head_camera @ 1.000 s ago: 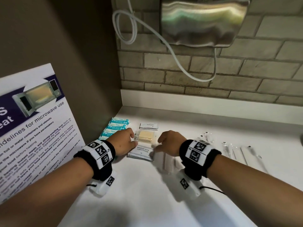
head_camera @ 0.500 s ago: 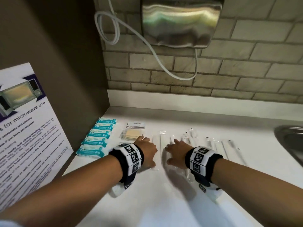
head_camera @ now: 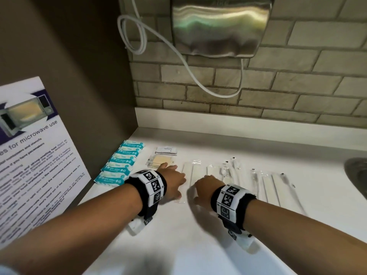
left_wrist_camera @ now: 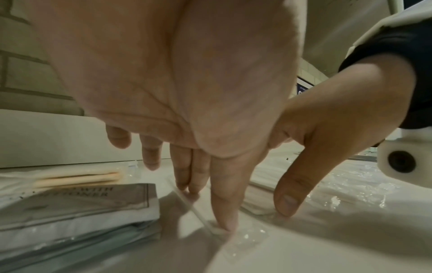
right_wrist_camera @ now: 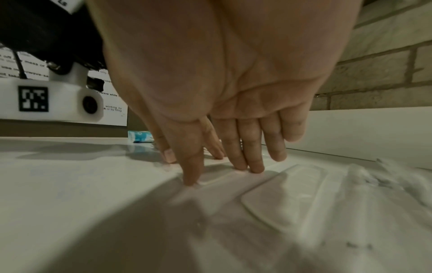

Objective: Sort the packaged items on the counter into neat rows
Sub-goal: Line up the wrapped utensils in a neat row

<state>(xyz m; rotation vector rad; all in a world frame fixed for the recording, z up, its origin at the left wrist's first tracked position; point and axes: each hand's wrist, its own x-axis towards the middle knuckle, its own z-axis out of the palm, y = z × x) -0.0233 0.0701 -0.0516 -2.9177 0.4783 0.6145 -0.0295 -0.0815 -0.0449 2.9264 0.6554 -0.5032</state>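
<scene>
My left hand [head_camera: 174,182] and right hand [head_camera: 205,186] lie side by side on the white counter [head_camera: 198,245], fingers straight. Their fingertips press on long clear-wrapped white packets [head_camera: 187,172]. In the left wrist view my left hand [left_wrist_camera: 210,203] touches a clear wrapper's edge [left_wrist_camera: 236,234], beside a stack of grey shampoo sachets [left_wrist_camera: 77,208] and a wooden-stick packet [left_wrist_camera: 79,180]. In the right wrist view my right hand [right_wrist_camera: 222,166] rests on a flat white packet [right_wrist_camera: 233,175]. A row of teal packets [head_camera: 119,164] runs along the left wall.
More long clear packets [head_camera: 278,188] lie in a row to the right. A small white sachet [head_camera: 166,150] sits near the back. A metal sink [head_camera: 357,175] is at the far right, a microwave notice [head_camera: 35,155] on the left, and a hand dryer [head_camera: 218,26] with its cable above.
Both hands have moved right, from the sachet stack and stick packet onto the long clear-wrapped packets. Over the last half second they have barely shifted.
</scene>
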